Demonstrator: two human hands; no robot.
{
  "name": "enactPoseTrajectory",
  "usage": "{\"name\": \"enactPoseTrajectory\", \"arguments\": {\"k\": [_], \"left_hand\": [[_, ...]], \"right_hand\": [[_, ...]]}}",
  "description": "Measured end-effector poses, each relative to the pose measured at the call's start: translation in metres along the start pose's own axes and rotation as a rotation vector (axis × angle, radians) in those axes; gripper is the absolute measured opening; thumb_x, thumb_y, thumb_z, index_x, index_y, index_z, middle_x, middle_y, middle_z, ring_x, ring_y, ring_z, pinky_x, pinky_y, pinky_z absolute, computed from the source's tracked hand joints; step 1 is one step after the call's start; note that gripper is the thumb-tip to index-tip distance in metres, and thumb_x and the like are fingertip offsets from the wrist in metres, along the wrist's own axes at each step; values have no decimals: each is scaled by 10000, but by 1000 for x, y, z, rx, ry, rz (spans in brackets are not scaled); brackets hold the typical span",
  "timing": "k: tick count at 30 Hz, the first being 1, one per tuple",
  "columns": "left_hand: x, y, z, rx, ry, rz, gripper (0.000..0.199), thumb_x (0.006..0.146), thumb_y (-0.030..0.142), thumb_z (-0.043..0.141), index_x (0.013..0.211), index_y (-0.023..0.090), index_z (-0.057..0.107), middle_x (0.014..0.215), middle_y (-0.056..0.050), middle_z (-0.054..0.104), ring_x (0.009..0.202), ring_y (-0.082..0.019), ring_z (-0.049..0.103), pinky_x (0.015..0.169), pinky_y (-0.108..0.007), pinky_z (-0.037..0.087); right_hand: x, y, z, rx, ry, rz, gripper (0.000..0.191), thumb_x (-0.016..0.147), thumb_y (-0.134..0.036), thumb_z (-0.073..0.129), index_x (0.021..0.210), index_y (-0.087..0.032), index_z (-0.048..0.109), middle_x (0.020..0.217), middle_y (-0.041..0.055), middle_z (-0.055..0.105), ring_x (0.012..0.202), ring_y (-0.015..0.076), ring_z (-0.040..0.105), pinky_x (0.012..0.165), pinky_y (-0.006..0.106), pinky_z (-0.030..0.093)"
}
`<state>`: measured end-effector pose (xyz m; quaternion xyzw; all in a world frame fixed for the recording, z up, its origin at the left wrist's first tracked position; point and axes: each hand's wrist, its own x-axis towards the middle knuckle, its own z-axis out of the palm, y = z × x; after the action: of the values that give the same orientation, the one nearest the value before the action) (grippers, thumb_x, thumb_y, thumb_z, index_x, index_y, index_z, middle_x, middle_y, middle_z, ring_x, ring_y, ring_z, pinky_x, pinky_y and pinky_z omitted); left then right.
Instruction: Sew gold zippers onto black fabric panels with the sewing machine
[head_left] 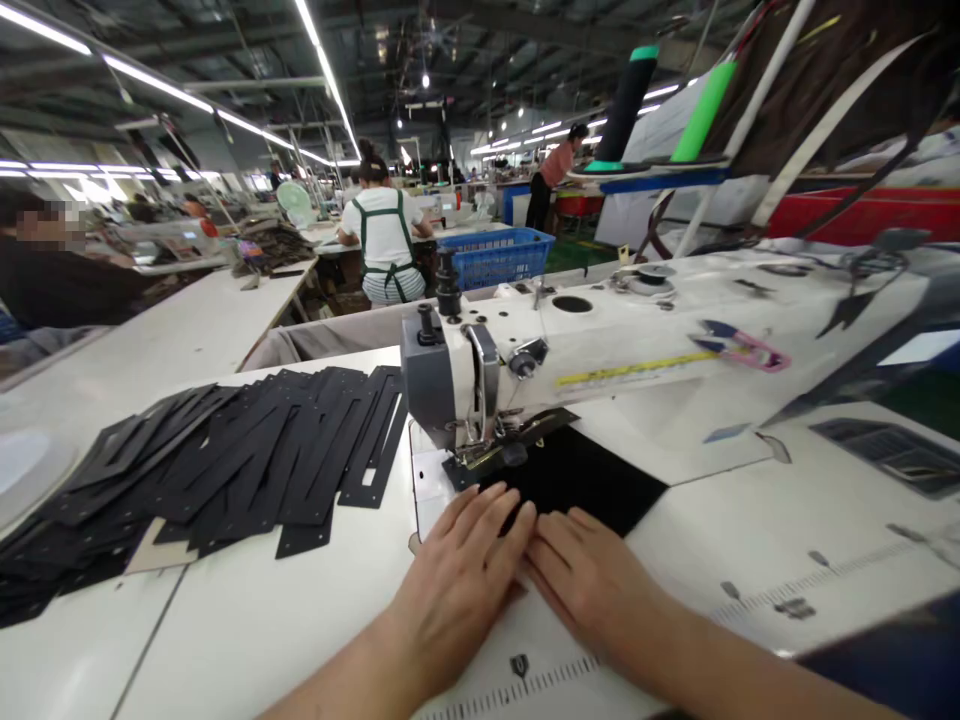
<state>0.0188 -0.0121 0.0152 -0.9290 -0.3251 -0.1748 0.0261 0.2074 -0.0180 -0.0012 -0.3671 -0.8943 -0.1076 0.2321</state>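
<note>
A black fabric piece (pixel 592 475) lies flat on the white table under the head of a sewing machine (pixel 480 380). My left hand (pixel 469 565) rests palm down at the near left edge of the fabric, its fingers spread a little and pointing to the needle area. Touching it on the right, my right hand (pixel 596 575) lies on the fabric's near edge with its fingers together and partly curled under. Whatever is beneath those fingers is hidden. Left of the machine, many black slotted strips (pixel 247 460) are heaped in overlapping rows.
Pink-handled snips (pixel 750 350) and a yellow measuring tape (pixel 637 370) are on the machine arm. Thread cones (pixel 626 110) stand behind it. A blue basket (pixel 495 260) is beyond the table. Several people are further back, one in a white shirt (pixel 382 230).
</note>
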Motion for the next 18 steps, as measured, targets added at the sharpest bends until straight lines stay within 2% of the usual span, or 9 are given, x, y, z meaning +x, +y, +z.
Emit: {"name": "enactPoseTrajectory", "arguments": {"k": [2,4,6,8,10,12,15,16,18], "left_hand": [[1,6,6,-84,-16,48,382,829,98,462,1210,79,460,1245,-162,509,1185,-251,437,984,-436,378],[1,4,10,-222,6,4,331,818,56,419,1126,94,533,1196,-144,559,1145,-224,487,977,-412,389],[2,1,10,-411,57,-158,331,812,64,412,1098,135,563,1139,-106,605,1084,-206,538,956,-398,407],[4,1,4,-608,130,-398,280,824,127,440,1057,165,591,1050,-68,649,1007,-201,579,914,-371,433],[8,5,-3,-797,198,-611,190,838,247,482,921,162,631,892,-39,675,909,-208,603,830,-330,465],[13,10,-8,-984,245,-750,275,829,376,502,737,146,619,700,-14,641,755,-192,602,694,-280,479],[16,13,-10,-1232,269,-922,410,786,504,522,618,133,568,556,2,564,566,-145,538,515,-233,428],[16,11,-11,-1299,281,-952,422,777,519,527,630,127,576,558,-4,567,555,-142,532,506,-233,423],[13,3,-15,-1411,315,-952,413,778,513,528,709,115,615,612,-36,607,611,-168,566,555,-259,453]], "right_hand": [[-12,-22,-10,160,24,102,220,843,-112,378,824,-120,597,726,89,583,645,198,554,607,341,444],[-22,-31,-23,439,-92,332,219,864,-208,398,751,-151,577,667,60,576,599,179,563,545,297,437],[-28,-30,-35,841,-329,638,253,864,-336,418,723,-168,545,598,28,564,514,153,564,453,247,414],[-25,-28,-39,1326,-541,887,318,836,-466,443,809,-163,533,666,42,606,535,156,607,434,224,437],[-12,-29,-33,1788,-542,985,430,793,-563,469,913,-153,516,833,91,635,676,189,653,522,266,507],[8,-33,-20,2052,-375,998,476,782,-585,480,934,-136,523,929,126,629,804,214,651,667,339,530],[32,-37,-2,2023,-228,1026,473,857,-532,385,923,-95,553,868,142,648,739,203,659,695,360,529],[36,-35,0,1898,-232,988,482,881,-510,342,910,-86,569,829,139,655,687,195,660,658,347,535],[38,-25,-1,1434,-216,783,493,894,-499,313,873,-104,608,757,110,665,606,177,648,580,305,534]]}}
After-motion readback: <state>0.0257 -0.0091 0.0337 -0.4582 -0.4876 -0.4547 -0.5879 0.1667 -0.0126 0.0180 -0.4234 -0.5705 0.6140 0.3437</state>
